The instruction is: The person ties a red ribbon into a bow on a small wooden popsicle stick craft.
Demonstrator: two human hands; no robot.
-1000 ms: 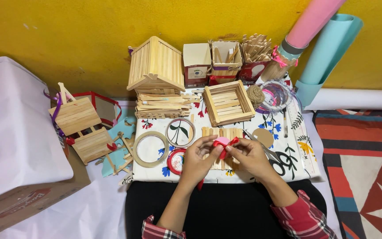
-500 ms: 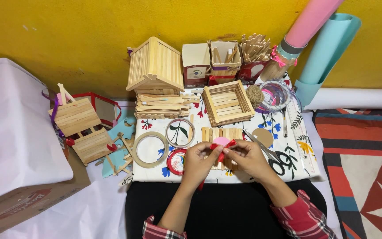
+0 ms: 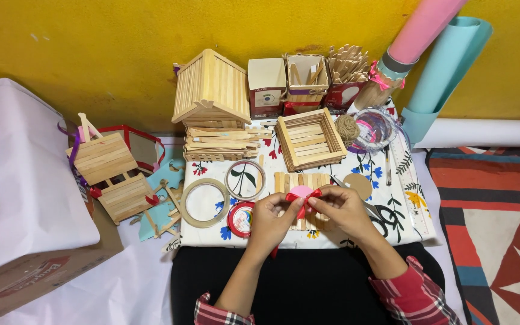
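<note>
A red ribbon (image 3: 301,201) with a pink disc (image 3: 300,191) sits pinched between left hand (image 3: 270,219) and right hand (image 3: 340,209) over a stick panel (image 3: 299,183), mostly hidden; tape rings (image 3: 204,203), an open stick box (image 3: 310,139) and stick house (image 3: 212,90) lie beyond on the surface (image 3: 392,198)

Clear passage exists only across the black lap area (image 3: 308,283) near the person. Ahead, the stick panel (image 3: 301,201), tape rings (image 3: 204,203), square stick tray (image 3: 310,139) and stick house (image 3: 210,90) crowd the cloth. Scissors (image 3: 356,195) block the right side.
</note>
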